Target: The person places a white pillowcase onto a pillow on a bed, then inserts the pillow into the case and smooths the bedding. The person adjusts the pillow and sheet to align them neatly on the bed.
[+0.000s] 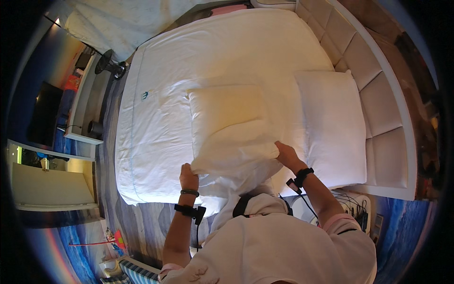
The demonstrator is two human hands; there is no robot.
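A white pillow [225,106] lies on the white-covered bed [227,49], its near part under loose white fabric, seemingly its pillowcase [234,152]. My left hand [189,177] pinches the fabric's near left corner. On the other side, my right hand [288,155] grips the same cloth near its right corner. Between both hands the fabric is stretched and hangs in folds toward my body. How far the pillow reaches inside cannot be made out. A second white pillow [331,127] rests flat against the headboard, to the right of my right hand.
A padded beige headboard [381,103] bounds the bed on the right. Beside it, a bedside table [365,202] carries tangled cables. A black fan [111,65] stands past the bed's foot, near a white shelf unit [83,103]. A striped seat [140,271] is at bottom left.
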